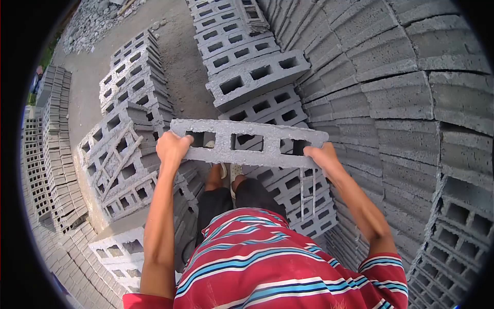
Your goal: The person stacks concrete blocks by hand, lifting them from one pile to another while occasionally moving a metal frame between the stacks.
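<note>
A grey concrete hollow block (222,147) with three openings spans the space in front of my body, held up above the stacks. My left hand (173,148) grips its left end, the thumb hooked into the left opening. At the other end, my right hand (320,156) is closed around the block, thumb at the right opening. Just beyond it, another hollow block (249,86) lies on top of a row of blocks, turned slightly askew. The undersides of my fingers are hidden by the block.
A tall wall of stacked blocks (396,98) rises close on my right. Lower stacks (135,69) stand to the left, one bearing a ladder-like frame (116,167). A similar small frame (307,193) lies near my legs. Gravel (95,23) is heaped at the far left.
</note>
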A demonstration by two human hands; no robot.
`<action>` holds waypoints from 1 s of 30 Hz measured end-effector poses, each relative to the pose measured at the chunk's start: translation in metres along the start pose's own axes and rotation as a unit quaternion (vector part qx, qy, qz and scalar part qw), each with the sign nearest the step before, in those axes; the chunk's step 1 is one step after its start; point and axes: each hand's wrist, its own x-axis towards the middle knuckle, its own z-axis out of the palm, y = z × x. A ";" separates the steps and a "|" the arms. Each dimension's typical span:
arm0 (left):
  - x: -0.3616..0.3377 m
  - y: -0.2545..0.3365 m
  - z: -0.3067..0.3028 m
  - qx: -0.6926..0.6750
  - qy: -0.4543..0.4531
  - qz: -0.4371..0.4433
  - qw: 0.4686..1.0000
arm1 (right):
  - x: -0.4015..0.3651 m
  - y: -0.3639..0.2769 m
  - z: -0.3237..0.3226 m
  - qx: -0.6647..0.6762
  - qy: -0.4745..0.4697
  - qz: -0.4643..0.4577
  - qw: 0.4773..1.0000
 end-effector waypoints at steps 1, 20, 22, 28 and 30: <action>-0.005 0.003 0.017 -0.019 -0.027 -0.019 0.999 | 0.013 0.001 -0.008 -0.030 -0.004 0.004 1.000; 0.025 0.048 0.205 -0.245 -0.075 -0.247 0.935 | 0.226 -0.090 0.007 -0.437 0.146 -0.035 0.887; 0.022 0.056 0.196 -0.233 -0.080 -0.258 0.934 | 0.237 -0.086 0.017 -0.441 0.184 -0.019 0.878; 0.043 0.086 0.175 -0.261 -0.087 -0.254 0.927 | 0.258 -0.063 0.023 -0.513 0.186 -0.031 0.837; 0.032 0.081 0.187 -0.267 -0.086 -0.251 0.927 | 0.244 -0.051 0.022 -0.509 0.246 -0.128 0.815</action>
